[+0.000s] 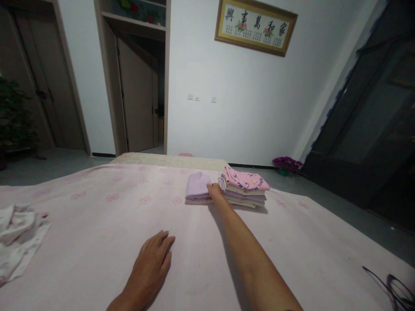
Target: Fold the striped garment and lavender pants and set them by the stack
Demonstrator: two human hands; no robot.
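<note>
My right hand (215, 191) reaches far forward, its fingers closed on the right edge of a folded light-purple ribbed garment (196, 185). That garment lies on top of a small folded pile. Just right of it, close beside my wrist, stands a taller stack of folded clothes (244, 196), topped by a pink printed garment (248, 179) with dark lettering. My left hand (153, 258) rests palm down on the pale pink flowered bedsheet (106, 242), fingers a little apart, with nothing in it.
A crumpled white patterned garment (19, 242) lies at the left edge of the sheet. Black glasses or a dark thin-framed object (394, 287) is at the lower right. Behind the bed are a doorway, a white wall and purple flowers (287, 164).
</note>
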